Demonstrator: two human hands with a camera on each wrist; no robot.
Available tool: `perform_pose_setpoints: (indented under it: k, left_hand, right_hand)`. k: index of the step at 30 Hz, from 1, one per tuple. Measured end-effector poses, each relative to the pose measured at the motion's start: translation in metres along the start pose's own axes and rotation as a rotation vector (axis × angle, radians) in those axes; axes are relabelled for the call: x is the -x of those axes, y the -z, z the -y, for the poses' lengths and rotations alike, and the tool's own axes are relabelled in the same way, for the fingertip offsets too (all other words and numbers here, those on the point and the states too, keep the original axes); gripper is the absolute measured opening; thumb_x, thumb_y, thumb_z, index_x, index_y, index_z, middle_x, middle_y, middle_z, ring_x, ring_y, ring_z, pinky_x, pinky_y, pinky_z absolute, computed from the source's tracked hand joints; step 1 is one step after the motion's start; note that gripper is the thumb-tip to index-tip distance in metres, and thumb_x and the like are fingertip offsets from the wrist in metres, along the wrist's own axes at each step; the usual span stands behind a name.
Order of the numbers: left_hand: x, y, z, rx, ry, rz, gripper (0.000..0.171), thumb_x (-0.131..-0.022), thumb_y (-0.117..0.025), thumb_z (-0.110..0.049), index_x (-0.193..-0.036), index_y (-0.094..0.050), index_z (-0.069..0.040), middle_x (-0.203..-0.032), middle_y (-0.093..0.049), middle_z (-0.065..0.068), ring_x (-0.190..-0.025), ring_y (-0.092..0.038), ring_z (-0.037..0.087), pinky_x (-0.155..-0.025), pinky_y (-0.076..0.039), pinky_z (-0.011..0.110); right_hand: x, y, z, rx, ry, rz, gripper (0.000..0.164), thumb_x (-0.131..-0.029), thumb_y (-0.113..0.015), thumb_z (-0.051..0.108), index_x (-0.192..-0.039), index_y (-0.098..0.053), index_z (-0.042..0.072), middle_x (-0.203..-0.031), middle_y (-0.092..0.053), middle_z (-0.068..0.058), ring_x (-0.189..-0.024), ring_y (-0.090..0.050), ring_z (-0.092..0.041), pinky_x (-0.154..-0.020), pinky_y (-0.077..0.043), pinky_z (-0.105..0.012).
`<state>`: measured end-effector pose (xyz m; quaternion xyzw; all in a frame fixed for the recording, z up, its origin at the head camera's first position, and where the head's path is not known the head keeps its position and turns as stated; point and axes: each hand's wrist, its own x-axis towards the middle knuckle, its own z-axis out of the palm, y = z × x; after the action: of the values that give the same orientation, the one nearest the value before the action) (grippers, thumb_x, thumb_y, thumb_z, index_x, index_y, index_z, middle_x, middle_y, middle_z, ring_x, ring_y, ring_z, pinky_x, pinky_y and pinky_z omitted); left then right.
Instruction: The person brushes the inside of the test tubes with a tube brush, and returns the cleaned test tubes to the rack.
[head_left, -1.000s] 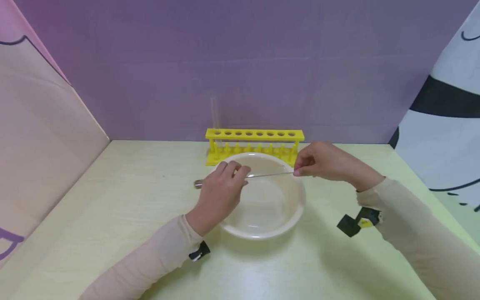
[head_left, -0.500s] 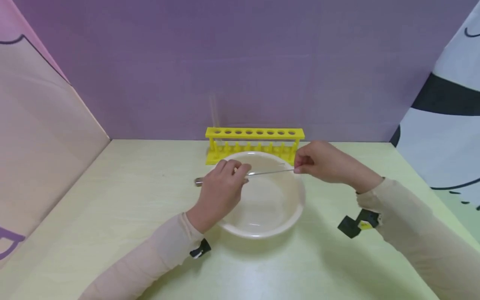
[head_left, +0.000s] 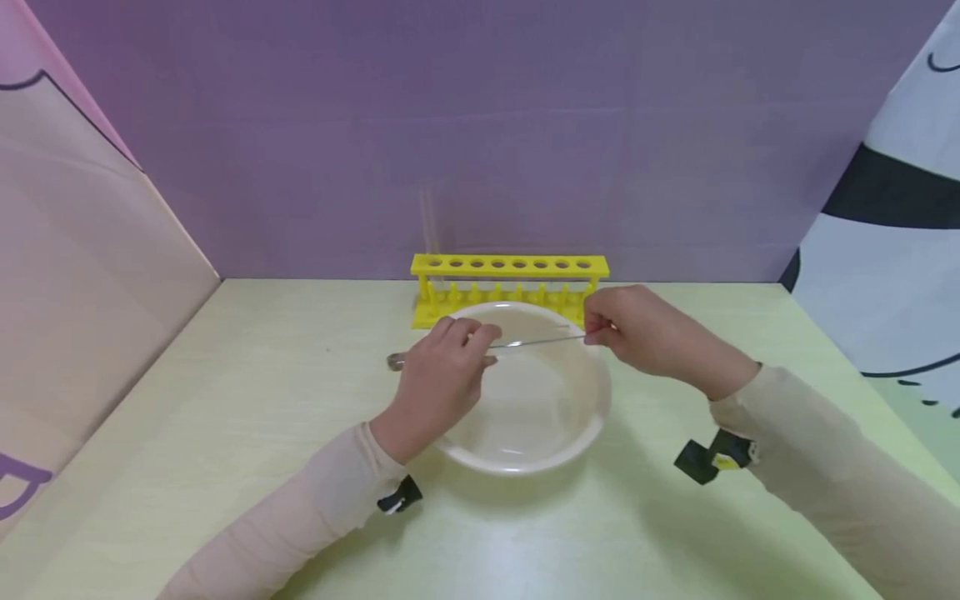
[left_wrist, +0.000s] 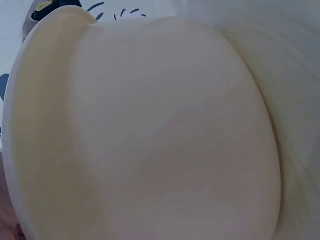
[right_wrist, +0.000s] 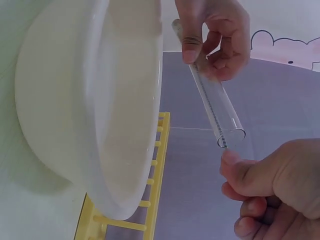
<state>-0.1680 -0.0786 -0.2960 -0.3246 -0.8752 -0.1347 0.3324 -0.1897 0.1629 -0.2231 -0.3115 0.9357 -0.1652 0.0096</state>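
We see left hand (head_left: 438,383) curled round glass tube (right_wrist: 227,112) above bowl (head_left: 517,467), right hand (head_left: 648,329) pinching wire (right_wrist: 210,105) at the tube's right mouth. We'd grip the tube steady, keep wire centred, stroke gently.

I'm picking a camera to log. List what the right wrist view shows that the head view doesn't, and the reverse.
Right wrist only: the twisted pattern on the thin rod inside the clear tube.
Head only: both sleeves, and the holes along the yellow rack.
Both: left hand, right hand, tube, rod, rack and cream bowl.
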Motion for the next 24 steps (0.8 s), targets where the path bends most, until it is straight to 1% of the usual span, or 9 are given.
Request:
perform_pose_setpoints:
  k: [5, 9, 13, 16, 19, 24]
  left_hand:
    - [0.0, 0.001, 0.003, 0.042, 0.006, 0.031, 0.031, -0.077, -0.076, -0.005, -0.104, -0.062, -0.008, -0.094, -0.067, 0.008, -0.08, -0.059, 0.022, -0.064, -0.05, 0.027]
    - [0.0, 0.001, 0.005, 0.055, 0.004, 0.036, 0.029, -0.078, -0.075, -0.004, -0.104, -0.061, -0.006, -0.095, -0.067, 0.008, -0.081, -0.059, 0.023, -0.064, -0.051, 0.027]
    - [-0.001, 0.002, 0.005, 0.056, -0.002, 0.033, 0.026, -0.08, -0.072, -0.003, -0.103, -0.06, -0.005, -0.095, -0.067, 0.009, -0.081, -0.06, 0.023, -0.063, -0.051, 0.028]
    - [-0.001, 0.004, 0.005, 0.052, -0.009, 0.035, 0.025, -0.08, -0.071, -0.002, -0.103, -0.06, -0.004, -0.095, -0.068, 0.009, -0.08, -0.061, 0.023, -0.062, -0.052, 0.028]
    - [-0.001, 0.005, 0.005, 0.05, -0.018, 0.048, 0.025, -0.081, -0.071, -0.002, -0.103, -0.059, -0.004, -0.095, -0.068, 0.009, -0.08, -0.061, 0.022, -0.062, -0.052, 0.028]
    - [-0.002, 0.005, 0.005, 0.061, -0.042, 0.074, 0.023, -0.084, -0.069, -0.005, -0.105, -0.06, -0.004, -0.096, -0.068, 0.009, -0.083, -0.062, 0.022, -0.065, -0.053, 0.029]
  right_hand:
    - [0.0, -0.006, 0.002, 0.09, 0.032, -0.067, 0.019, -0.083, -0.069, -0.001, -0.072, -0.055, 0.007, -0.069, -0.053, -0.001, -0.065, -0.047, -0.018, -0.06, -0.044, -0.032]
    - [0.002, -0.011, 0.004, 0.181, 0.105, -0.175, 0.021, -0.081, -0.069, -0.003, -0.072, -0.053, 0.006, -0.07, -0.051, -0.003, -0.067, -0.048, -0.02, -0.061, -0.045, -0.033]
    - [0.005, -0.016, 0.002, 0.255, 0.209, -0.317, 0.025, -0.077, -0.07, -0.007, -0.071, -0.049, 0.005, -0.071, -0.048, -0.005, -0.068, -0.046, -0.022, -0.06, -0.044, -0.032]
    - [0.007, -0.021, -0.001, 0.291, 0.292, -0.399, 0.027, -0.075, -0.07, -0.01, -0.071, -0.047, 0.005, -0.071, -0.046, -0.006, -0.068, -0.044, -0.022, -0.059, -0.041, -0.031]
    - [0.009, -0.024, -0.006, 0.327, 0.373, -0.474, 0.026, -0.072, -0.068, -0.014, -0.074, -0.049, 0.003, -0.073, -0.048, -0.008, -0.069, -0.045, -0.023, -0.06, -0.042, -0.031]
    - [0.014, -0.028, -0.017, 0.381, 0.512, -0.587, 0.023, -0.07, -0.061, -0.022, -0.079, -0.054, -0.001, -0.073, -0.05, -0.009, -0.066, -0.044, -0.023, -0.056, -0.041, -0.032]
